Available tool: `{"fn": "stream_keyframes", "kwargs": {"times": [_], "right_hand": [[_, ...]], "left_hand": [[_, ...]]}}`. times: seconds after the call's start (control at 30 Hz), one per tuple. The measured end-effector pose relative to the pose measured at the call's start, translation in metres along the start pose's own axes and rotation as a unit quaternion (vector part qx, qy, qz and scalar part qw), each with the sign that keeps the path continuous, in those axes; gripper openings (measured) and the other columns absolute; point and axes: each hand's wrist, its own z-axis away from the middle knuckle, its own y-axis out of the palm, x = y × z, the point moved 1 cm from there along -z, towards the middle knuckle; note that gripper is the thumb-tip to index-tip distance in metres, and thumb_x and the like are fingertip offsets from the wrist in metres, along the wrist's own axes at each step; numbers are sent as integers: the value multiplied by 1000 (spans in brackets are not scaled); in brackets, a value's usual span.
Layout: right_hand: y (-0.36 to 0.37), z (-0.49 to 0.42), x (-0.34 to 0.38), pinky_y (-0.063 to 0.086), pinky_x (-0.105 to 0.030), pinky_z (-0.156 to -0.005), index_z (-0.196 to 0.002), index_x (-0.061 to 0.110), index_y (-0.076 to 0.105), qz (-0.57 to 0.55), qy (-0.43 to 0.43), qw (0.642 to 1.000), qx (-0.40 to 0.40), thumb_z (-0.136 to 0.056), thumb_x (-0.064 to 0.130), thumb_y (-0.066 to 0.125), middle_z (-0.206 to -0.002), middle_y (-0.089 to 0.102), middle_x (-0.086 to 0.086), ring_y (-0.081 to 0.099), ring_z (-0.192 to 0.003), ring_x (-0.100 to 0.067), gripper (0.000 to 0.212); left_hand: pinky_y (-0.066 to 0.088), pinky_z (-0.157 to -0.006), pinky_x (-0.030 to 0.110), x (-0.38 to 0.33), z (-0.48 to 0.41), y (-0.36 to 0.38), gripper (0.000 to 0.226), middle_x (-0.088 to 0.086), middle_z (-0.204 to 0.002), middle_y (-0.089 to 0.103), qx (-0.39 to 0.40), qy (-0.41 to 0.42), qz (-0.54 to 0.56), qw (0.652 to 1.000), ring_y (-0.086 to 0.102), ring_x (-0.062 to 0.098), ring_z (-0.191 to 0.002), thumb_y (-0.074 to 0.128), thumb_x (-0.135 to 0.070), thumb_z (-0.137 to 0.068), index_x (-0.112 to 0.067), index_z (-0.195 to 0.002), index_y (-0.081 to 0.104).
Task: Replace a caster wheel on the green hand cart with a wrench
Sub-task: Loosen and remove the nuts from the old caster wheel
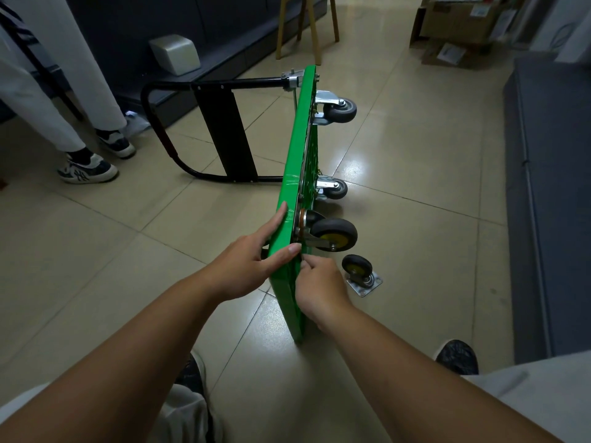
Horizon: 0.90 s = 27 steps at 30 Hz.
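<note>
Green hand cart (289, 187): L fingers (275, 220) flat on its edge, R fingers (307, 267) pinched, prob. on bolt; loose caster (358, 269) nearby

left hand (246, 263): fingers straight | right hand (319, 282): fingers curled, pinching

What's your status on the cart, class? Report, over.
Left hand flat on cart edge, steadying. Right hand fingers curled at mounted caster plate; grip hidden. Cart on its side. Loose caster on floor beside; no wrench seen.
</note>
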Motion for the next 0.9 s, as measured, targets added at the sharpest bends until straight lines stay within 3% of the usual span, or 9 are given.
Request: {"fn": "stream_keyframes", "kwargs": {"times": [0.07,0.13,0.23,0.4,0.53,0.67,0.77,0.9], "right_hand": [[-1,1,-5,36,-20,-58,-108,8,66,12,-25,1000,-8,-106,17,37,-95,65,-9,53,-75,-14,31],[0,3,-11,33,-6,-52,-117,13,66,27,-44,999,-16,-107,18,36,-99,64,-5,55,-79,-10,32],[6,5,-22,29,9,-60,-141,22,56,11,-53,998,-29,-109,21,35,-129,63,-4,58,-115,-17,39],[33,4,-49,39,-11,-86,-148,31,47,-54,-96,992,-55,-108,22,36,-137,62,2,56,-123,-13,43],[45,1,-66,41,-10,-91,-150,36,42,-73,-123,987,-68,-108,23,39,-141,58,8,54,-127,-8,45],[36,-13,-99,48,-21,-101,-151,47,33,-18,-174,983,-55,-107,21,39,-140,59,6,55,-127,-8,51],[38,-30,-118,53,-35,-99,-153,52,22,29,-215,974,-64,-108,17,42,-134,62,2,59,-122,-13,60],[51,-50,-126,56,-43,-83,-155,50,7,92,-271,954,-91,-98,4,57,-107,65,-8,63,-100,-24,89]], "left_hand": [[54,-104,43,-2,0,0,89,-4,-165,30,-1,-1,5,1000,53,19,-132,52,-71,-84,-59,-156,2],[54,-104,41,-3,1,0,88,-5,-164,31,-3,-2,5,1000,54,17,-130,53,-69,-84,-58,-156,3],[55,-103,38,-6,2,1,87,-6,-162,33,-5,-6,9,1000,55,15,-127,53,-65,-86,-57,-156,3],[55,-102,39,-6,1,1,87,-4,-161,35,-8,-7,15,1000,56,16,-127,54,-63,-87,-56,-157,4],[58,-96,30,-5,2,-1,87,-5,-159,37,-8,-7,24,1000,60,5,-116,56,-60,-87,-55,-157,5],[58,-95,29,-6,0,1,88,-4,-161,37,3,0,25,1000,60,5,-117,58,-58,-87,-55,-157,5],[59,-95,32,-6,-2,1,88,-6,-158,39,0,1,20,1000,61,8,-117,58,-59,-86,-57,-156,5],[59,-95,32,-2,-1,-1,89,-12,-158,36,-7,2,39,999,59,1,-116,58,-59,-84,-56,-156,7]]}}
